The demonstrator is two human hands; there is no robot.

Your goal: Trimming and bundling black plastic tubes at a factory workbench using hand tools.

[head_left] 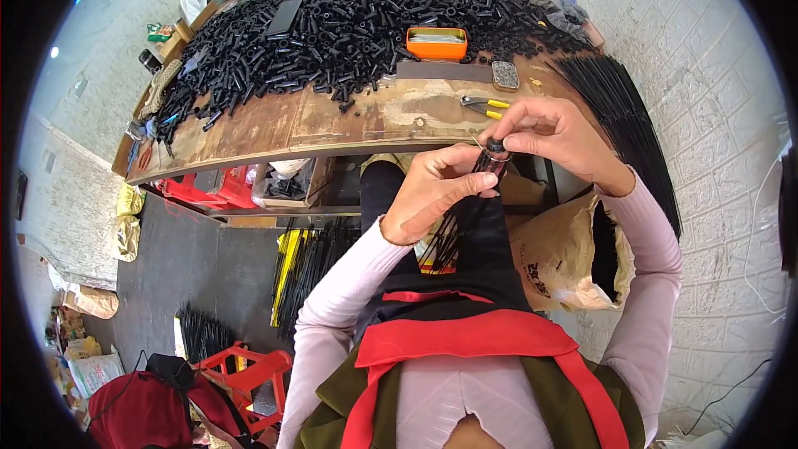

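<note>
Above my lap, in front of the table edge, my left hand is closed round a short dark tubular piece with a round black top. My right hand pinches that top from the right with thumb and fingertips. A thin pale wire or pin sticks up beside the top, between the two hands. Thin black rods hang below my left hand; whether they join the held piece I cannot tell. Close beyond my right hand, pliers with yellow handles lie on the wooden table, partly hidden by my fingers.
A wide heap of short black tubes covers the table's back, with a phone and orange box on it. Small metal bits fill a clear box. Black rods overhang at right, above a paper sack. Another person sits opposite.
</note>
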